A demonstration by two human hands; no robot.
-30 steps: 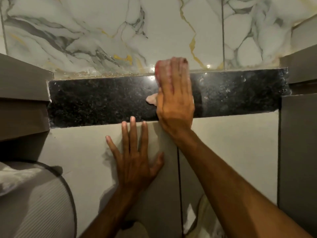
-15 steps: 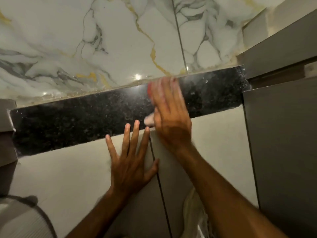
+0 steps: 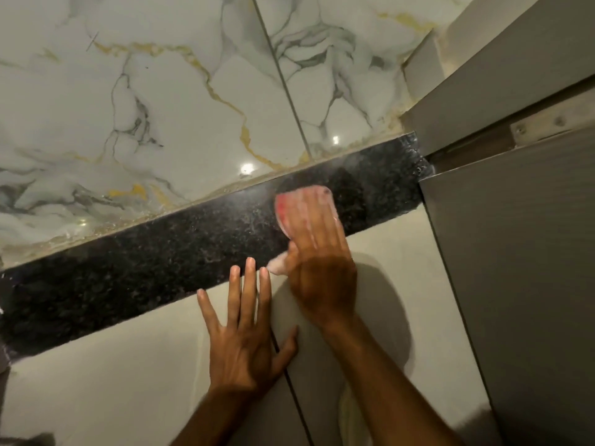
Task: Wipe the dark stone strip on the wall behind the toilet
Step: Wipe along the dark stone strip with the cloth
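Observation:
The dark speckled stone strip (image 3: 167,262) runs aslant across the wall, from lower left up to the right. My right hand (image 3: 318,262) lies flat on its right part and presses a pink-and-white cloth (image 3: 283,204) against the stone. Only the cloth's edges show, past the fingertips and beside the thumb. My left hand (image 3: 248,336) is spread flat on the beige tile just below the strip, its fingertips touching the strip's lower edge, holding nothing.
White marble-look tiles (image 3: 161,107) with gold and grey veins rise above the strip. Beige tiles (image 3: 112,381) lie below it. A grey cabinet panel (image 3: 515,284) stands close on the right, meeting the strip's right end. Something pale (image 3: 351,420) shows low between my forearms.
My right hand has slid the cloth to the right along the strip, towards the grey cabinet. The view has swung left and tilted. My left hand stays pressed on the tile.

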